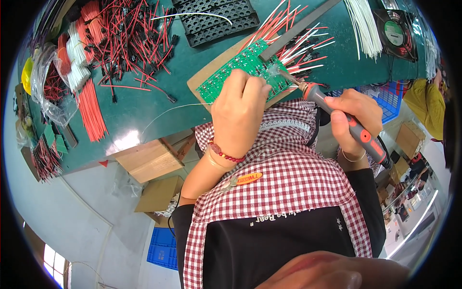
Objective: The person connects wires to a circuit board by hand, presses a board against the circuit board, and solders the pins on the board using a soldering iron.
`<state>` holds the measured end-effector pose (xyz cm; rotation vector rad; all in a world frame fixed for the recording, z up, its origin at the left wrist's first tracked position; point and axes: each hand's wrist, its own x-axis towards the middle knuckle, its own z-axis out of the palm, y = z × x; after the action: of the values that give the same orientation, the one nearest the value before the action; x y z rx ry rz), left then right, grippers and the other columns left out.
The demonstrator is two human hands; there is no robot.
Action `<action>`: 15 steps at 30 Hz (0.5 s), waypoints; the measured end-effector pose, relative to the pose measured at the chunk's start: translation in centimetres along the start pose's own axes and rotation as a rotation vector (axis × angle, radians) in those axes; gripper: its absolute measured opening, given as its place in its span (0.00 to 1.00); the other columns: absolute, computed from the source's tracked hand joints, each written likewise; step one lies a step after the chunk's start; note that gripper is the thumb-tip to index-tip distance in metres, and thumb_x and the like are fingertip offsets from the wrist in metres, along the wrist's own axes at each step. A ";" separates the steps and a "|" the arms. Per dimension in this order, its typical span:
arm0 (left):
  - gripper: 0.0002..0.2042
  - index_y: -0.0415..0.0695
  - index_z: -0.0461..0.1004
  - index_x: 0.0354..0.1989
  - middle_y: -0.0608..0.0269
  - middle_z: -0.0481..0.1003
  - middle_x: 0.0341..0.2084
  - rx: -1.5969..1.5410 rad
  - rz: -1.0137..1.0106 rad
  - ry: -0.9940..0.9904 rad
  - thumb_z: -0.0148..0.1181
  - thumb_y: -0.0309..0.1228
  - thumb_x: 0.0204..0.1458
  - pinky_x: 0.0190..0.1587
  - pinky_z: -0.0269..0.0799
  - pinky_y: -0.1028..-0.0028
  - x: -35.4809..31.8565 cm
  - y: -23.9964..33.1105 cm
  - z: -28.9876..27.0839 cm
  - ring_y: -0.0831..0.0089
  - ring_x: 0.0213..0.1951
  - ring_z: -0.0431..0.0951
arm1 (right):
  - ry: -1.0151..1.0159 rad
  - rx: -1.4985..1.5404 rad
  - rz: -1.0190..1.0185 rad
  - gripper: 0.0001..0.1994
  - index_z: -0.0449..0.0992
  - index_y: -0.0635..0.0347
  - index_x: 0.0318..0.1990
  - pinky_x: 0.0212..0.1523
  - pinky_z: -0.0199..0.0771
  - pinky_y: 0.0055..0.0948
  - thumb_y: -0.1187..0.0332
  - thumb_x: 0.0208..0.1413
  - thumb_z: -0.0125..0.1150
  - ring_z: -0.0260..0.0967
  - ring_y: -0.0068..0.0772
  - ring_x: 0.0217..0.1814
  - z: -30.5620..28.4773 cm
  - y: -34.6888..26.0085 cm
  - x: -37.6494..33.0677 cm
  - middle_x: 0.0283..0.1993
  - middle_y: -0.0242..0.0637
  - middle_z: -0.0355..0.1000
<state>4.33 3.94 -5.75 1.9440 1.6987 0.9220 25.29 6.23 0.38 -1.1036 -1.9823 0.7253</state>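
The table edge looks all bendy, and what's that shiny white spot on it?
Head view: the fisheye lens curves the green table toward the rim; the white spot is glare from a light; the corners are black; the middle stays sharp.

Beyond my right hand, a round green label sat on the black fan at the bench's far corner. Below my left hand, brown cardboard boxes stood under the bench. An orange oval label lay on my checked apron near my left wrist.
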 end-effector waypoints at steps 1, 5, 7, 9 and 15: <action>0.07 0.43 0.71 0.28 0.61 0.67 0.27 -0.005 0.007 -0.002 0.64 0.23 0.44 0.28 0.71 0.66 0.0 0.1 0.0 0.63 0.29 0.73 | 0.005 -0.006 -0.010 0.10 0.78 0.65 0.31 0.16 0.59 0.25 0.77 0.35 0.59 0.63 0.29 0.14 0.0 -0.1 0.0 0.15 0.34 0.65; 0.07 0.42 0.71 0.28 0.59 0.67 0.28 -0.020 0.028 -0.012 0.65 0.24 0.44 0.28 0.71 0.66 -0.1 0.1 -0.5 0.63 0.30 0.73 | -0.016 -0.029 -0.033 0.11 0.78 0.66 0.31 0.16 0.60 0.26 0.77 0.34 0.59 0.64 0.30 0.14 -0.3 -0.3 -0.2 0.16 0.35 0.66; 0.08 0.43 0.71 0.28 0.61 0.67 0.26 -0.010 0.020 -0.023 0.66 0.25 0.43 0.26 0.69 0.67 -0.4 -0.1 -1.0 0.64 0.27 0.72 | 0.010 -0.024 -0.039 0.11 0.78 0.66 0.31 0.16 0.61 0.26 0.77 0.35 0.60 0.64 0.31 0.13 -0.4 -0.2 -0.4 0.16 0.36 0.67; 0.08 0.43 0.72 0.27 0.63 0.69 0.25 0.039 -0.012 -0.008 0.67 0.25 0.43 0.25 0.68 0.70 -0.5 -0.3 -1.6 0.68 0.25 0.74 | 0.047 -0.009 -0.044 0.10 0.78 0.66 0.31 0.16 0.61 0.27 0.77 0.36 0.60 0.64 0.31 0.14 -0.4 -0.1 -0.5 0.16 0.36 0.67; 0.09 0.43 0.72 0.25 0.68 0.72 0.23 0.118 -0.070 0.034 0.70 0.26 0.42 0.22 0.66 0.75 -0.3 -0.9 -2.2 0.74 0.22 0.75 | 0.009 0.024 -0.047 0.10 0.78 0.67 0.33 0.17 0.63 0.26 0.78 0.38 0.60 0.66 0.32 0.15 0.5 -0.2 -0.1 0.17 0.37 0.69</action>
<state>2.16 3.49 -4.84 1.9394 1.8666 0.8525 24.80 5.98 0.21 -1.0409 -1.9806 0.7158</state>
